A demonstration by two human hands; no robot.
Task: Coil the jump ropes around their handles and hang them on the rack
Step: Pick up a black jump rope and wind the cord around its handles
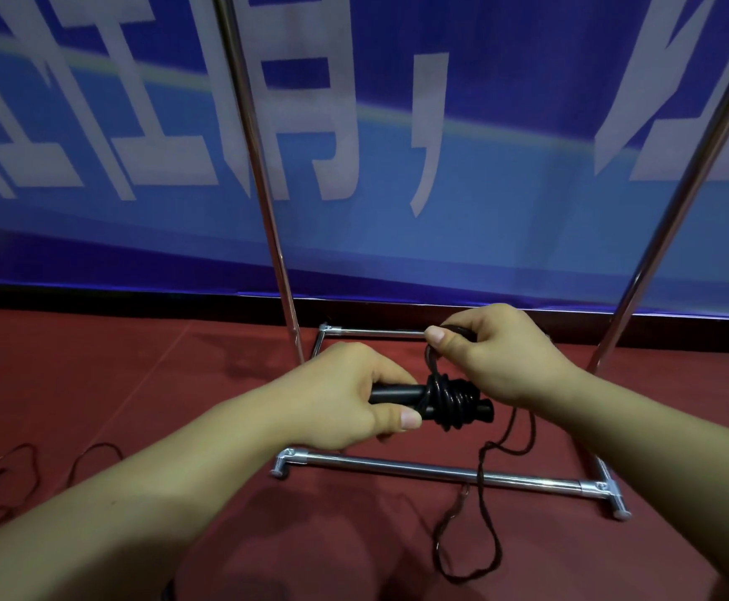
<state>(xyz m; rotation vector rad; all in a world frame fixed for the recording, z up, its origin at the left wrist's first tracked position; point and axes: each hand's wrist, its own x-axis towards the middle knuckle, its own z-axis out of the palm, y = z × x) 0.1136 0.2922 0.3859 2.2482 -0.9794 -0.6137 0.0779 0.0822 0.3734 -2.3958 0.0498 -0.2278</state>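
My left hand [354, 396] grips the black jump rope handles [402, 394], held level in front of me. Several turns of dark rope [451, 399] are coiled around the handles near their right end. My right hand [497, 353] pinches the rope just above the coil, thumb and fingers curled round it. The loose rest of the rope [486, 514] hangs down from the handles and loops on the floor. The chrome rack [441, 470] stands right behind my hands, its two uprights rising out of frame.
Another dark rope [28, 461] lies in loops on the red floor [137, 383] at the far left. A blue banner with white characters [354, 145] covers the wall behind the rack. The rack's top bar is out of view.
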